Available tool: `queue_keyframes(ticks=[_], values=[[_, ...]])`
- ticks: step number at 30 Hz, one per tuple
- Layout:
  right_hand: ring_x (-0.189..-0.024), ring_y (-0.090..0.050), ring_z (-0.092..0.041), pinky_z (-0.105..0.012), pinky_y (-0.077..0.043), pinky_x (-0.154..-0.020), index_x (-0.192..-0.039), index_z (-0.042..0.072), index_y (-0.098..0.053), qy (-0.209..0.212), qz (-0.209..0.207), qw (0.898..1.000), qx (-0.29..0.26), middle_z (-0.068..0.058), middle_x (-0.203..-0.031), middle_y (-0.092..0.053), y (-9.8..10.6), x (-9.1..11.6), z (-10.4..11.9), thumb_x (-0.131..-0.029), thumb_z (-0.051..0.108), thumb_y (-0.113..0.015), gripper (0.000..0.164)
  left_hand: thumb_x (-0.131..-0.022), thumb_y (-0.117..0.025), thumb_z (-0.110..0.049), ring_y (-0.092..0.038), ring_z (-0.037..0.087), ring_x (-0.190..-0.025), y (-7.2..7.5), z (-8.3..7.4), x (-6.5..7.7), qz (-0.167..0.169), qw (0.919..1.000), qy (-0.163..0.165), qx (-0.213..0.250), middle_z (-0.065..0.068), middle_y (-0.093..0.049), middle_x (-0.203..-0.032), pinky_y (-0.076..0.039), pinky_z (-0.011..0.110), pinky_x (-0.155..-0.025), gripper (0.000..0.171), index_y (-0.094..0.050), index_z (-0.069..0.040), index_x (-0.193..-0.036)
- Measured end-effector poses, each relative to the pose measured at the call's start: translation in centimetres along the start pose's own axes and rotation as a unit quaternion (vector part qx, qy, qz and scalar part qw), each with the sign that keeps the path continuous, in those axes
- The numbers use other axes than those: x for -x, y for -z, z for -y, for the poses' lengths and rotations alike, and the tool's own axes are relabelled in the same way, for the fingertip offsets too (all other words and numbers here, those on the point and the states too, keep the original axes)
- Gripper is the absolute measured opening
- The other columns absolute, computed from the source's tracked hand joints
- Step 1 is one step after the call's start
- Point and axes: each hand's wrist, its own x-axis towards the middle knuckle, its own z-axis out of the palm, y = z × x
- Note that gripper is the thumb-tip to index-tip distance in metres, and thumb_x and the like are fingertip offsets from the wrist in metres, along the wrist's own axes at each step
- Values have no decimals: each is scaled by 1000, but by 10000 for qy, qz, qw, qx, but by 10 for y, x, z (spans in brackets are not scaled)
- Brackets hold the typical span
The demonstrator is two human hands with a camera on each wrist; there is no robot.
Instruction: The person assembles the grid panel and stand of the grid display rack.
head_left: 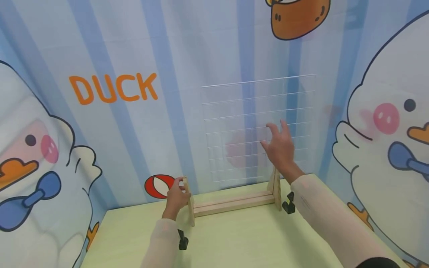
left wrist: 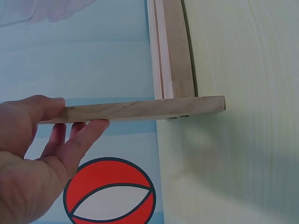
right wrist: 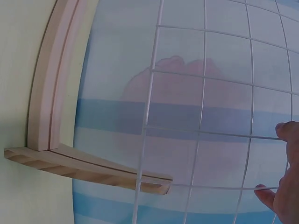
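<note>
Rn, L hand point(head_left: 176, 199) is pinching wooden stand point(head_left: 234, 206) by one end. R hand point(head_left: 280, 149) is gripping wire grid point(right wrist: 204, 76) w/ fingers spread.

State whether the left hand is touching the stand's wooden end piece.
Touching. The left wrist view shows the left hand pinching the wooden end piece, thumb on one side, fingers against the other.

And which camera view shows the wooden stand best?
The head view, because the wooden stand appears there from end to end. The left wrist view shows only its left end and part of the bar; the right wrist view, only its right end and part of the bar.
</note>
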Motion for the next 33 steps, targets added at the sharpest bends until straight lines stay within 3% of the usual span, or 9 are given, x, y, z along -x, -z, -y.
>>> queue_keyframes(ticks=[8, 15, 26, 33], values=[[-134, -54, -43, -52, -58, -94, -134, 15, -56, -163, -9, 9996, -229, -22, -157, -39, 0, -14, 36, -89, 19, -79, 51, -90, -69, 2, -68, 40, -106, 0, 1, -1, -90, 9999, -80, -41, 25, -63, -123, -64, 41, -69, 61, -44, -9, -145], [-123, -61, -45, -52, -60, -83, -133, 18, -56, -166, -100, 9990, -410, -21, -158, -39, -12, -18, 60, -86, 19, -81, 53, -89, -69, 3, -67, 40, -107, 2, 0, 0, -102, 9999, -118, -34, 26, -63, -123, -64, 42, -70, 61, -44, -8, -143], [-121, -61, -46, -55, -60, -85, -133, 19, -56, 47, -122, 9986, -520, -22, -157, -39, -26, -15, 85, -85, 17, -83, 55, -90, -68, 4, -68, 39, -106, 2, 0, -2, -32, 10000, 9, 69, 26, -63, -123, -64, 42, -70, 61, -43, -9, -143], [-128, -57, -45, -54, -60, -83, -135, 20, -56, -54, 29, 9979, -648, -21, -160, -35, -34, -10, 90, -86, 17, -82, 55, -89, -68, 4, -68, 38, -105, 3, 1, -1, -49, 10000, -50, 64, 26, -64, -122, -64, 41, -69, 60, -45, -9, -142]])
